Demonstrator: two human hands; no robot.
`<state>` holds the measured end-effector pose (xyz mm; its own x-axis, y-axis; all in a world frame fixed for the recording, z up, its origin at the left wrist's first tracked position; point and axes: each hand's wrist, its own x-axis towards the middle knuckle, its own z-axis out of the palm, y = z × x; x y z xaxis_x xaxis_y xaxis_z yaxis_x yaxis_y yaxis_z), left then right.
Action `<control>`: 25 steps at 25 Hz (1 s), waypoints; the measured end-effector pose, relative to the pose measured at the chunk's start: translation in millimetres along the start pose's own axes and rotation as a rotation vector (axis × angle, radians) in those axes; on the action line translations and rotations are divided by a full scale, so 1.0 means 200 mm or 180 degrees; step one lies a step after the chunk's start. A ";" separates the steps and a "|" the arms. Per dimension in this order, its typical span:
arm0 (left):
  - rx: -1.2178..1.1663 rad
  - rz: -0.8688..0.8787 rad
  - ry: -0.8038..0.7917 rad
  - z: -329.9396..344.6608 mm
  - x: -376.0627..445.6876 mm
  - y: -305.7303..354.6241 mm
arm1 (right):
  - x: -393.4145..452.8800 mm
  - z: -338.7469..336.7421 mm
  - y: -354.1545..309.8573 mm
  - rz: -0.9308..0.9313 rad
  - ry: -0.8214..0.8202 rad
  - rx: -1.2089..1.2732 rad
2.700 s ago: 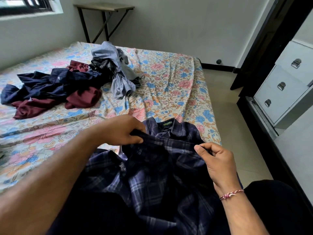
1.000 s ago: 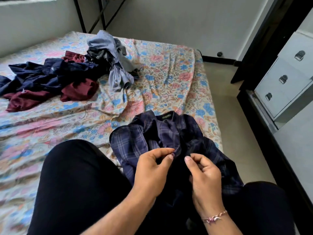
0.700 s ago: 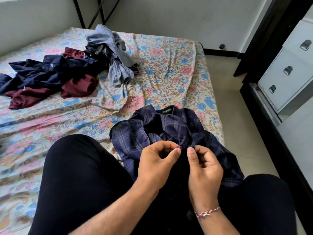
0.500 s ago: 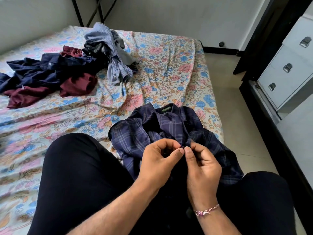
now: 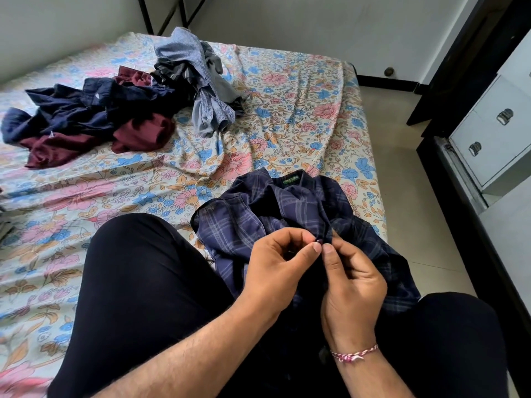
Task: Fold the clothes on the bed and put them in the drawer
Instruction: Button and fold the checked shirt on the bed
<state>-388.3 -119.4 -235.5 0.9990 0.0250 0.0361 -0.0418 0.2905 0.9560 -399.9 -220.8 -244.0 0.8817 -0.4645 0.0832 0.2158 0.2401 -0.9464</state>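
Collar label point(image 5: 291, 179) — a small dark green tag with lighter green lettering, sewn inside the neckband of the dark plaid shirt point(image 5: 238, 225). The lettering is too small and blurred to be read; no brand name or size can be made out. Nothing else in view — bedsheet, other garments, drawer fronts — carries legible text, numbers or signs.
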 end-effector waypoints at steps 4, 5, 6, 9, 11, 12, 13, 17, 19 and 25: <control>0.0155 0.0111 0.0035 -0.01 0.00 -0.01 | -0.01 0.00 -0.03 -0.0242 -0.0216 0.0183; 0.0147 0.0109 0.0055 -0.01 0.00 -0.02 | -0.01 0.00 -0.03 -0.0283 -0.0268 0.0169; 0.0101 0.0091 0.0063 -0.01 0.00 -0.02 | -0.01 0.01 -0.03 -0.0281 -0.0287 0.0159; -0.0014 0.0083 0.0018 0.00 0.01 -0.01 | 0.00 0.01 -0.01 -0.0207 -0.0191 0.0165; 0.0002 0.0082 0.0010 0.00 0.01 -0.02 | 0.00 0.00 -0.01 -0.0184 -0.0199 0.0146; 0.0003 0.0066 -0.0002 0.00 0.01 -0.02 | 0.00 0.00 -0.01 -0.0178 -0.0223 0.0135; 0.0009 0.0050 -0.0019 0.00 0.01 -0.02 | 0.00 0.00 0.00 -0.0173 -0.0250 0.0123; 0.0038 0.0026 0.0019 -0.01 0.02 -0.02 | 0.02 -0.02 0.01 -0.0278 -0.0434 -0.0091; 0.0063 0.0029 0.0032 -0.02 0.02 -0.03 | 0.03 -0.03 0.03 -0.0411 -0.0529 -0.0347; 0.0338 -0.0072 0.0155 -0.02 0.03 -0.04 | 0.04 -0.06 0.06 -0.0317 -0.0498 -0.0436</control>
<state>-381.3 -117.5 -243.8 0.9978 0.0666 0.0025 -0.0150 0.1887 0.9819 -394.4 -231.7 -257.9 0.9155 -0.3397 0.2157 0.2555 0.0769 -0.9637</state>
